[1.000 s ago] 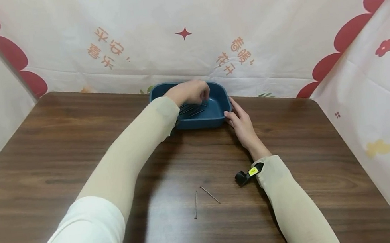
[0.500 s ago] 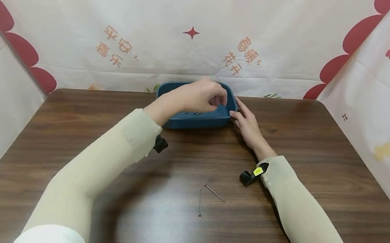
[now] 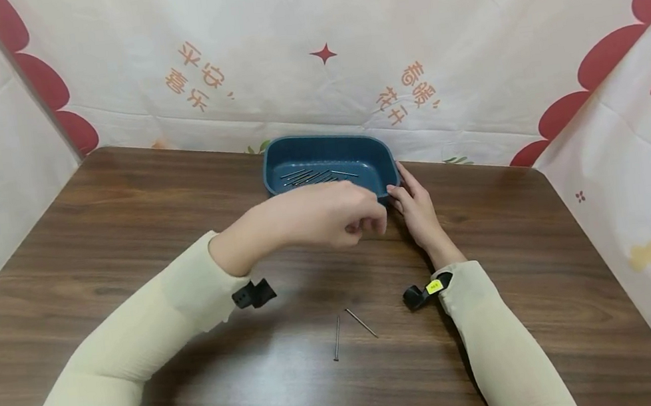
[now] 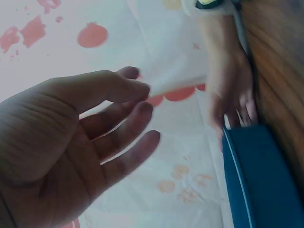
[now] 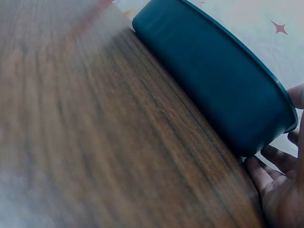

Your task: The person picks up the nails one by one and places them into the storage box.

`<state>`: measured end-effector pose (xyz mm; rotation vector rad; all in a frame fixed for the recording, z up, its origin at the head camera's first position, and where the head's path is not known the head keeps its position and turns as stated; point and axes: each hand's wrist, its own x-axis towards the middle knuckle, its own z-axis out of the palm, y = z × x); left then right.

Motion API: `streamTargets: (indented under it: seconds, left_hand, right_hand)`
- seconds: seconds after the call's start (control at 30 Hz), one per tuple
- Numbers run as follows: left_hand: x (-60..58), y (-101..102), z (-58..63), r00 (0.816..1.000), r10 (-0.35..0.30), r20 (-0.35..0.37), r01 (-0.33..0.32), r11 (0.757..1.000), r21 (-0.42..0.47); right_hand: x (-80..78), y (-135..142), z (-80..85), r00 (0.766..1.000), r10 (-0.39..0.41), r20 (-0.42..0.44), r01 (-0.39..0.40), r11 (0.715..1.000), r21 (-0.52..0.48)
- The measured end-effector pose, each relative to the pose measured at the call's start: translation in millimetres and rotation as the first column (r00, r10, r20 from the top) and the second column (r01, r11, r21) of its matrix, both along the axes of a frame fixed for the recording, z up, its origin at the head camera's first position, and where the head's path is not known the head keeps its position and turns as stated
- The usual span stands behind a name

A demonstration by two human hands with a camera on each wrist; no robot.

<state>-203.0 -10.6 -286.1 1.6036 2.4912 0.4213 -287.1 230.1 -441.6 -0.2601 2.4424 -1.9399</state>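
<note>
A blue plastic box [image 3: 343, 146] stands near the back edge of the table, with several thin metal nails [image 3: 307, 177] lying on its floor. My right hand [image 3: 420, 215] holds the box's near right corner, thumb at the rim and fingers along the outer side. In front of the box, above the table, hovers my left hand [image 3: 317, 216] with loosely bent fingers. The left wrist view shows nothing between its thumb and fingers [image 4: 126, 159]. Two nails lie apart from the box: one nail [image 3: 337, 339] points nearly straight back, the other nail [image 3: 361, 323] slants beside it.
The brown wooden table [image 3: 190, 178] is backed by a white printed cloth [image 3: 260, 50], which also hangs along the right side. A black strap with a camera sits on each wrist, the right strap [image 3: 426, 290] carrying a yellow label.
My left hand has come up out of the box and back toward me, uncovering the nails inside. My right hand has stayed at the box's corner. The view has shifted slightly.
</note>
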Motion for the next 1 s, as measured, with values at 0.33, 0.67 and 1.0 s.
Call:
streamTargets:
  seconds: [0.33,0.67,1.0]
  left_hand:
    - [28.9,9,-24.2,0.964,-0.109,0.242,0.139,0.984,-0.112]
    - [37.2,25,-58.8,0.949,-0.135,0.284,0.185,0.971,-0.154]
    - [43.5,34,-80.5,0.972,-0.087,0.220,0.139,0.962,-0.234]
  right_hand:
    - [0.5,0,1.3,1.000,-0.012,0.019,0.012,1.000,0.003]
    - [0.7,0,1.6,1.000,-0.011,0.016,0.011,1.000,0.008]
    - [0.8,-2,2.1,0.999,-0.017,0.033,0.016,1.000,0.025]
